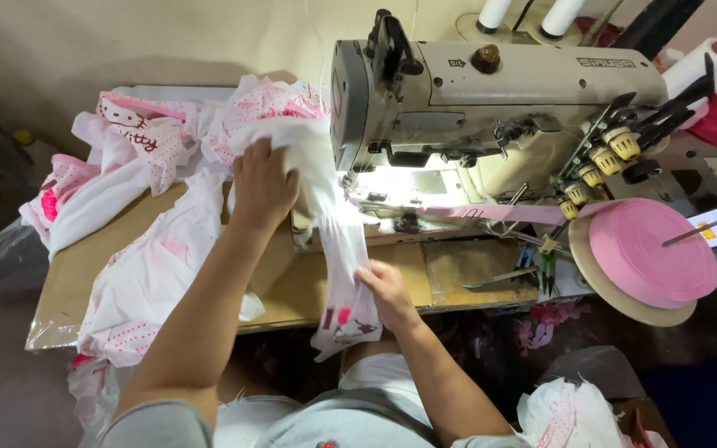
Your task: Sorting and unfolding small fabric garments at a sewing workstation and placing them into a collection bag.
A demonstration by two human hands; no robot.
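My left hand (263,184) grips a bunched part of a white and pink printed fabric piece (325,195) to the left of the sewing machine (491,99). My right hand (385,292) pinches the lower end of the same piece at the table's front edge, where the cloth hangs down. The fabric runs between both hands toward the lit needle area (400,187). A pink tape (499,213) runs from a pink roll (649,253) under the machine head.
A heap of similar white and pink fabric pieces (151,149) lies on the wooden table (76,274) at the left. Scissors (499,280) rest on the table right of my right hand. More fabric (566,415) sits at bottom right. Thread cones (533,12) stand behind the machine.
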